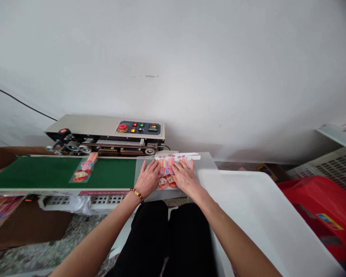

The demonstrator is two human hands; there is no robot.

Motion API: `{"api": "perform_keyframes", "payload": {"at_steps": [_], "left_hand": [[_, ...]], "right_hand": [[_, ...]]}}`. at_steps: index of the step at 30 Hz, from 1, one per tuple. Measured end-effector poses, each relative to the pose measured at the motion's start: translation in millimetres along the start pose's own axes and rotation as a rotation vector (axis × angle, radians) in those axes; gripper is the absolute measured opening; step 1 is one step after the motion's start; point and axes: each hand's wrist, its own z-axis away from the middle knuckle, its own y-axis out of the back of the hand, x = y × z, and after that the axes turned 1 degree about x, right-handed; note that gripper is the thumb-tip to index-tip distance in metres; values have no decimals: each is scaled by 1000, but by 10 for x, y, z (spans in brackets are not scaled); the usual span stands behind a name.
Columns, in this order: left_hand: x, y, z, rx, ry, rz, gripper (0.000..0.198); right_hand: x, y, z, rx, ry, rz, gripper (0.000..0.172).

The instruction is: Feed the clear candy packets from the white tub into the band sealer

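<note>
- Printed packet (167, 175) lies on the grey feed plate (207, 163), just right of the green conveyor belt (37, 171).
- Left hand (148, 177) and right hand (185, 175) press flat on it, fingers slightly spread.

No legible text or numbers

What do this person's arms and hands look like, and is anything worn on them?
Both forearms are bare, with no sleeves in view and no gloves. The left hand has a beaded bracelet at the wrist, brown and amber beads. The right hand and its wrist carry nothing: no ring or watch visible.
</note>
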Motion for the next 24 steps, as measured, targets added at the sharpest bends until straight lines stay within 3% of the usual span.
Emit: {"api": "perform_keyframes", "payload": {"at_steps": [5,8,11,17,20,22,24], "left_hand": [[-85,4,9,38,-33,4,43],[-79,-44,-36,21,-112,23,43],[-146,-70,-68,-3,-104,30,46],[-751,107,85,-28,-65,62,47],[-992,248,196,-4,24,-4,45],[-950,294,207,48,55,-44,43],[-738,273,151,68,-17,-11,43]], "right_hand": [[4,-22,-10,46,-1,-22,38],[-42,-22,4,51,37,-38,40],[-63,-26,31,64,48,-34,39],[-186,-73,-51,85,92,-49,41],[-328,-123,-163,80,107,-73,41],[-417,-145,-234,72,105,-99,39],[-454,-141,-272,82,100,-124,39]]}}
